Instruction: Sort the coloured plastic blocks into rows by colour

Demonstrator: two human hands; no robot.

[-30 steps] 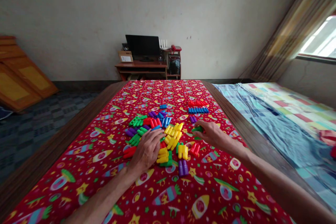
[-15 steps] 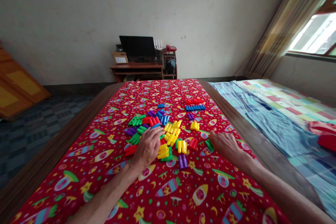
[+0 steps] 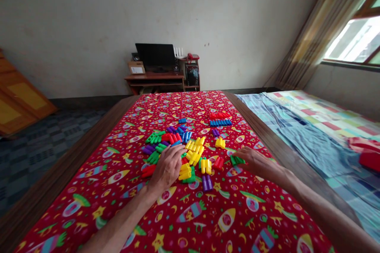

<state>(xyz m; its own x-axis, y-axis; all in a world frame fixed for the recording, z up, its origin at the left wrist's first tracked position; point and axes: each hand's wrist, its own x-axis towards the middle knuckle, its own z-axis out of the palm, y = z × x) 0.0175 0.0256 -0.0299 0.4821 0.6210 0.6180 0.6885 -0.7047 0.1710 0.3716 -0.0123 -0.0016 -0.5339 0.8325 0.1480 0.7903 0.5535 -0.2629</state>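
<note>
Versus half a second ago: right hand is stretched out flatter, and the green block shows at a new angle. Left hand stays put on the block pile.

Green block lies on the table just at the right fingertips; whether they pinch it, cannot tell. Left fingers bent over the pile (covering part of it), grip hidden. Red block lies between green block and pile; yellow block, purple block and blue row farther off.
</note>
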